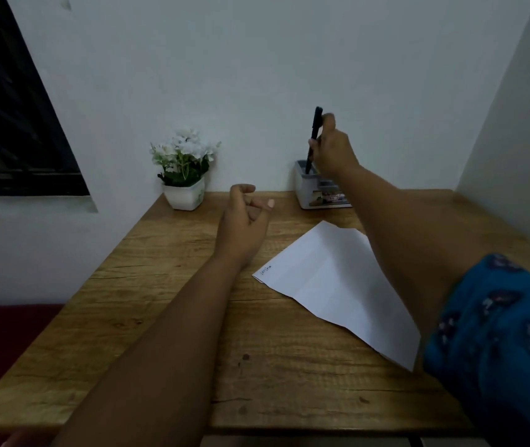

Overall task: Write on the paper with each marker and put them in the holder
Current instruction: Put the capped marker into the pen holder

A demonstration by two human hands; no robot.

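I hold the marker in my right hand, fingers curled round the middle of its barrel, so that the lower end points down into the holder and the upper end stands clear above my knuckles. I keep it nearly upright, tilted a little, because the holder's opening faces up and a steep angle should let the marker slide in without catching the rim. Its lower end is already at or just inside the opening; I cannot tell whether it touches the bottom. The holder stands at the desk's far edge, against the wall and towards the right corner, which is why my right arm stretches out across the paper. The paper lies on the right half of the desk, turned at an angle, with one small written word near its left corner, so I judge that this marker has done its writing and only the drop remains. My left hand hovers over the middle of the desk, fingers loosely curled and holding nothing; it has no job in this step. A flower pot sits at the far edge, left of the holder and well apart from it, out of my reach path. I see no other marker on the desk.
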